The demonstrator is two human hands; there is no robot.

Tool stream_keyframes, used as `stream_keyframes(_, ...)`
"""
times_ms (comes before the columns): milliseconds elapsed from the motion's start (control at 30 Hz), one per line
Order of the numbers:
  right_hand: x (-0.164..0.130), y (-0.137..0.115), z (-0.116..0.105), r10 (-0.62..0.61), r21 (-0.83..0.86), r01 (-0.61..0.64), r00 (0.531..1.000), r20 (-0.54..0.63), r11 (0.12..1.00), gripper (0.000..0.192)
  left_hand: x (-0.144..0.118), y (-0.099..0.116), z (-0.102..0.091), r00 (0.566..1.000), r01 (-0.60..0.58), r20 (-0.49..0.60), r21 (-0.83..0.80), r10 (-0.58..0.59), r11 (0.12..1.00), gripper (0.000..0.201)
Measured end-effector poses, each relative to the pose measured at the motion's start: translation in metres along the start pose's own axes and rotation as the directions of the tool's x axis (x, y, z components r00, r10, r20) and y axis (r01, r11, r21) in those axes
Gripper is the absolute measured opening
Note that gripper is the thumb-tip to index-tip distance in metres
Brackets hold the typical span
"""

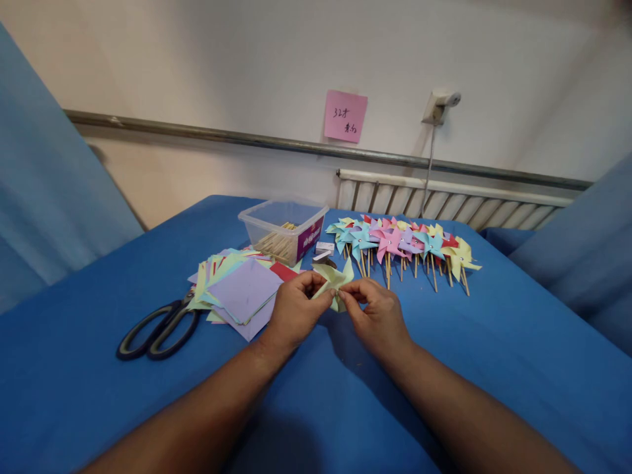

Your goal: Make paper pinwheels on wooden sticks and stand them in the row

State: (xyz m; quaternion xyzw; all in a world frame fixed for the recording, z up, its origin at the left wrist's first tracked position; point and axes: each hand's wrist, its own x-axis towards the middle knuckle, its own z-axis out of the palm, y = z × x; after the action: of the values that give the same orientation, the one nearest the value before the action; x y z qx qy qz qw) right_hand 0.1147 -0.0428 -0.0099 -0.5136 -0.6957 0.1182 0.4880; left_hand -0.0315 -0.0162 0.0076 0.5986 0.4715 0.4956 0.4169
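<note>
A pale yellow-green paper pinwheel piece [336, 279] is pinched between both hands just above the blue cloth. My left hand [295, 311] grips its left side with thumb and fingertips. My right hand [376, 316] pinches its right side at the centre. A stack of coloured paper squares [237, 289], purple on top, lies just left of my left hand. Finished paper pinwheels on wooden sticks [402, 247] lie in a row beyond my hands.
Black-handled scissors [158, 329] lie at the left. A clear plastic box [282, 230] holding wooden sticks stands behind the paper stack, with a small white box [324, 248] beside it. A pink note [345, 116] hangs on the wall above a radiator [444, 201].
</note>
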Motion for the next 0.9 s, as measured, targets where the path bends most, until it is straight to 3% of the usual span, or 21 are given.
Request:
stream_keyframes(200,0.0,-0.002,-0.001,-0.016,-0.016,0.016,1.0,0.002,1.0,0.009,-0.003,0.003,-0.001,0.996,-0.089,-0.003,0.125,0.09,0.988,0.009)
stream_keyframes(300,0.002,-0.002,-0.002,-0.074,-0.021,0.073,0.996,-0.053,0.997,0.004,-0.005,0.005,-0.001,0.992,-0.127,0.003,0.172,0.129,0.977,0.005)
stream_keyframes(400,0.006,0.0,-0.004,-0.151,-0.038,0.148,0.981,-0.12,0.988,0.034,-0.005,0.005,-0.001,0.991,-0.133,0.004,0.165,0.134,0.977,0.004)
stream_keyframes(467,0.008,0.004,-0.005,-0.174,-0.062,0.168,0.979,-0.104,0.984,0.053,-0.005,0.004,-0.001,0.991,-0.131,0.013,0.144,0.13,0.981,0.005)
stream_keyframes(533,0.01,0.007,-0.006,-0.181,-0.082,0.175,0.981,-0.067,0.981,0.06,-0.005,0.004,-0.002,0.992,-0.129,0.022,0.132,0.127,0.983,0.005)
stream_keyframes(900,0.015,0.005,-0.017,-0.212,-0.023,0.215,0.972,0.106,0.976,0.011,-0.009,0.01,-0.001,0.993,-0.118,0.034,0.124,0.114,0.985,0.009)
